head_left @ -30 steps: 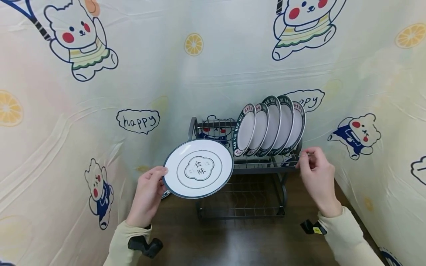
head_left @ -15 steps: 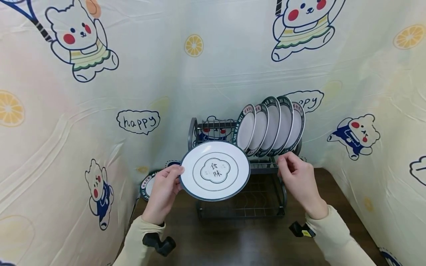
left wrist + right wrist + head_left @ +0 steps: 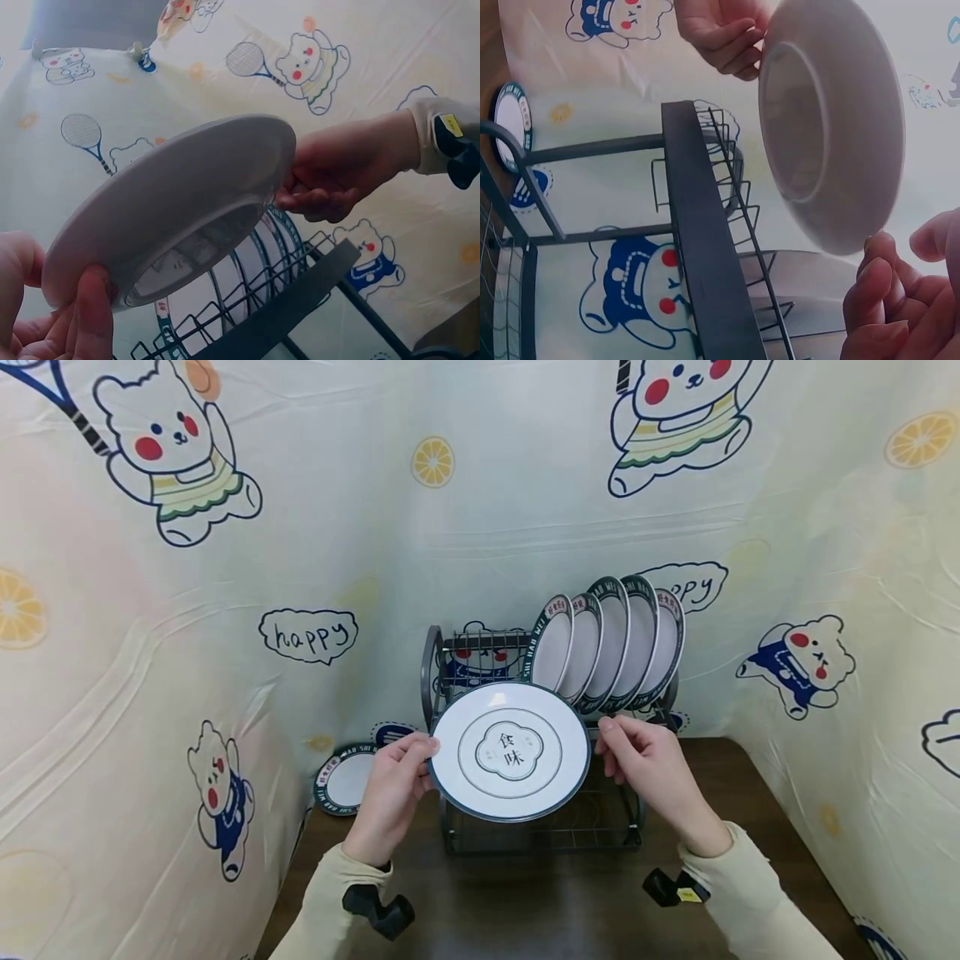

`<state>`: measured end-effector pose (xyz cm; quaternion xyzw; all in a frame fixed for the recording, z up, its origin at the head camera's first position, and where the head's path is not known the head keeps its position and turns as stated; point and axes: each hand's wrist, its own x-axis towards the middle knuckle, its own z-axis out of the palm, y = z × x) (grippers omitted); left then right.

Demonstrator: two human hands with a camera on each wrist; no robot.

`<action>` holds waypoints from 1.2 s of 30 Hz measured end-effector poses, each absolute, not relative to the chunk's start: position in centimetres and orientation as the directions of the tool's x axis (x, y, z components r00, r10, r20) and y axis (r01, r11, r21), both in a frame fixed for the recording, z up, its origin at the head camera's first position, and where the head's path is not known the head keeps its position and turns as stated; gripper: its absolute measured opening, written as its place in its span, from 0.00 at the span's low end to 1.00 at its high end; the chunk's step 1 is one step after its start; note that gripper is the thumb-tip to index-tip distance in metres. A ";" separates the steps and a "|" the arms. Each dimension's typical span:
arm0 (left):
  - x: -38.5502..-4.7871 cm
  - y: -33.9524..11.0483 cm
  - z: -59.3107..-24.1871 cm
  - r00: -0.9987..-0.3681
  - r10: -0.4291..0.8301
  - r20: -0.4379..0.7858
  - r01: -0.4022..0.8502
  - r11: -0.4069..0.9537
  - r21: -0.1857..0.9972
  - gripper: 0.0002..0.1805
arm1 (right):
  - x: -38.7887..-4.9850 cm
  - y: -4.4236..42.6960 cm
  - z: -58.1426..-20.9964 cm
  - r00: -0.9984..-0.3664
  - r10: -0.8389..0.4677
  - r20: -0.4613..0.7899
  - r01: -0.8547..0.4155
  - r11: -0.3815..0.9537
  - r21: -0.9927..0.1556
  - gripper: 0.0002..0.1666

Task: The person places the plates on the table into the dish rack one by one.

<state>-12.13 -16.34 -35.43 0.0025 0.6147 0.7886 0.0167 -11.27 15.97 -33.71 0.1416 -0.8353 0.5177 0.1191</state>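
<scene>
A white plate (image 3: 512,752) with a dark rim line and printed characters in its centre is held up by my left hand (image 3: 392,789), thumb on top and fingers beneath its left edge. Its pale underside (image 3: 187,187) and foot ring show in the left wrist view. At the plate's right edge is my right hand (image 3: 648,768), fingers loosely bent. In the right wrist view its fingertips (image 3: 881,244) are at the rim, touching or nearly so, while the thumb stands apart. Behind the held plate, several green-rimmed plates (image 3: 609,639) stand upright in the dark dish rack (image 3: 431,668).
Another green-rimmed plate (image 3: 350,779) leans at the left, by the cloth wall. The dish rack has a lower wire shelf (image 3: 558,839) over the brown tabletop (image 3: 525,910). Patterned curtains (image 3: 480,527) enclose the space. A plate edge (image 3: 879,937) shows at bottom right.
My left hand has carried the plate to the right, in front of the rack. My right hand has moved left to the plate's edge. The plate leaning at left has come into fuller view.
</scene>
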 end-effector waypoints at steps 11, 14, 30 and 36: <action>-12.0 -15.5 -35.8 -0.998 0.062 -0.017 -0.031 -0.232 0.972 0.09 | -11.2 16.0 -33.8 -0.955 -0.166 0.247 -0.293 0.387 -0.874 0.22; -12.0 -15.3 -35.9 -0.998 0.066 -0.021 -0.035 -0.231 0.972 0.10 | -11.2 16.1 -33.9 -0.958 -0.176 0.227 -0.276 0.350 -0.895 0.22; -11.9 -15.3 -35.9 -0.993 0.114 0.019 0.005 -0.121 0.993 0.15 | -10.8 16.2 -33.3 -0.962 -0.175 0.209 -0.245 0.225 -0.943 0.22; -13.1 -15.8 -35.7 -0.973 0.022 0.229 0.230 0.086 0.969 0.14 | -10.7 16.2 -32.3 -0.964 -0.126 0.233 -0.258 0.247 -0.934 0.21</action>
